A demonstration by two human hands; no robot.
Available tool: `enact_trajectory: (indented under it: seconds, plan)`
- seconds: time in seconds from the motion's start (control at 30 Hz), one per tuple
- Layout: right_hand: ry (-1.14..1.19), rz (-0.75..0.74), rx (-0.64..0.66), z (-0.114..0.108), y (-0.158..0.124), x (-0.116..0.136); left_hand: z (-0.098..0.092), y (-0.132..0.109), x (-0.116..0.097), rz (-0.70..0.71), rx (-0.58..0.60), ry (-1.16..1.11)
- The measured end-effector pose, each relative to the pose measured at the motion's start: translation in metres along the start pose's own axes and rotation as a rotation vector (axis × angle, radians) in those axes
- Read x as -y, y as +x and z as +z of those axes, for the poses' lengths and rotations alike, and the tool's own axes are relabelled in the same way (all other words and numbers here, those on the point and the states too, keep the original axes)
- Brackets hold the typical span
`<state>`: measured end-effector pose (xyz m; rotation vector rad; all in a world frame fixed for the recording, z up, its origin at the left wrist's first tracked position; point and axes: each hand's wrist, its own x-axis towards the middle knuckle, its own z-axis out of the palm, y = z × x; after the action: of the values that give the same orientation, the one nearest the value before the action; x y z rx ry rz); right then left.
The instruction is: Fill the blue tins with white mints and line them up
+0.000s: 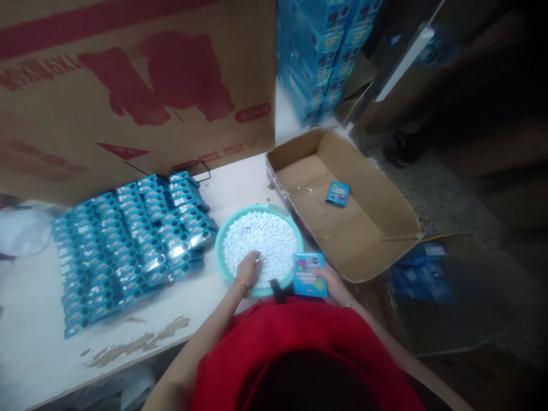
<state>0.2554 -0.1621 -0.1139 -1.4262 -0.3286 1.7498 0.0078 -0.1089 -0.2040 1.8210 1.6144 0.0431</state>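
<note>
Held packet (309,275): one, sitting at the bowl's near-right rim, right hand (337,285) fingers grasping it
Its axis: long axis running away from the person, printed face looking up
Left hand (249,267): fingers curling into the pellets; grip impossible to tell
Bowl (219,242): one, teal, holding white pellets (268,234) beyond counting
Cardboard tray (385,211): one, a single loose packet (338,193) lying inside
Tabletop (34,319): carrying stacked packets (128,245) in rows, too many to count
</note>
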Motion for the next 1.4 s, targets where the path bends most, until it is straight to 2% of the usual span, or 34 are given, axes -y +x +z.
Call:
enact_trajectory:
  seconds: [0.1,0.2,0.33,0.53,0.67,0.9,1.1,1.3,1.4]
  plan:
    - [-0.153,-0.143,-0.026,0.006,0.001,-0.001,-0.005,0.0,0.005,0.032,-0.003,-0.055]
    - [-0.413,-0.367,-0.014,0.004,0.005,-0.004,-0.022,-0.009,0.014,0.088,0.004,-0.104]
    - [-0.733,-0.634,-0.084,-0.003,0.014,-0.006,-0.06,-0.025,0.015,0.253,-0.016,-0.185]
    - [-0.969,-0.91,-0.019,0.009,0.027,-0.002,-0.121,-0.044,-0.013,0.403,-0.011,-0.12]
    - [-1.002,-0.982,0.061,0.022,0.032,-0.005,-0.146,-0.048,-0.034,0.493,0.045,0.0]
    - [-1.021,-1.001,0.063,0.027,0.036,-0.017,-0.173,-0.043,-0.061,0.552,0.134,0.257]
    - [-1.067,-1.0,0.049,0.031,0.035,-0.019,-0.177,-0.043,-0.076,0.552,0.159,0.358]
    - [-1.095,-1.062,0.078,0.038,0.04,-0.025,-0.179,-0.062,-0.112,0.451,0.129,0.589]
    - [-1.089,-1.06,0.097,0.04,0.041,-0.025,-0.181,-0.065,-0.113,0.464,0.093,0.632]
